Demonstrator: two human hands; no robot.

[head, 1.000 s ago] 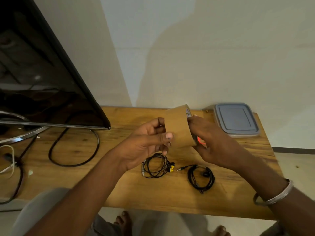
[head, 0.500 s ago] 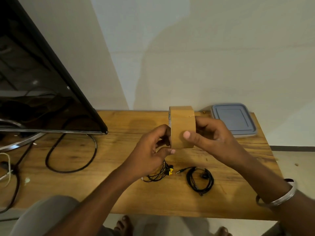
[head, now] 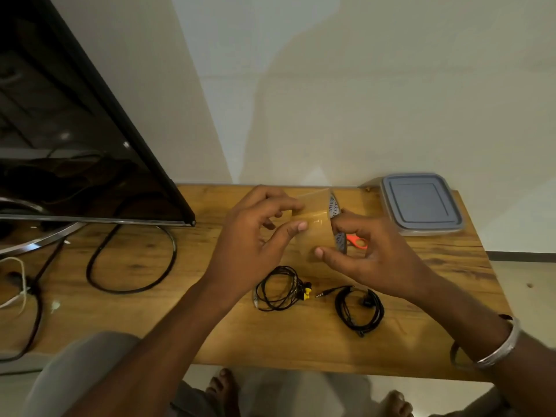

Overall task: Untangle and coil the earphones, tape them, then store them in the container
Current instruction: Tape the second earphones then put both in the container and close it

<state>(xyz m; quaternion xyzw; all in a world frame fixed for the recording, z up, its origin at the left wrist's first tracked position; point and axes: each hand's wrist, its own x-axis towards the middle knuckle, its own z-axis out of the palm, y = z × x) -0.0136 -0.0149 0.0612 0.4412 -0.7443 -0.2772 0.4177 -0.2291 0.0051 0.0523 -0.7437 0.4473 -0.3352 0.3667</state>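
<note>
1. Earphones sit in two black coils on the light wooden table (head: 126, 260): one with yellow tips (head: 281, 288), another with its plug exposed (head: 359, 308) just beside it, both below the person's raised hands.
2. Brown packing-tape roll (head: 319, 224), held edge-on half a second earlier, has now turned, and a translucent strip is peeled leftward off it.
3. Left hand (head: 255, 236) pinches the strip's free end between thumb and fingers; right hand (head: 370, 254) grips the roll.
4. Coiling looks complete, and taping is judged under way, with a length being drawn for cutting.
5. Orange-handled scissors (head: 358, 242) lie partly hidden behind the right hand.
6. Grey-lidded square plastic container (head: 421, 203) waits closed at the table's far right corner.
</note>
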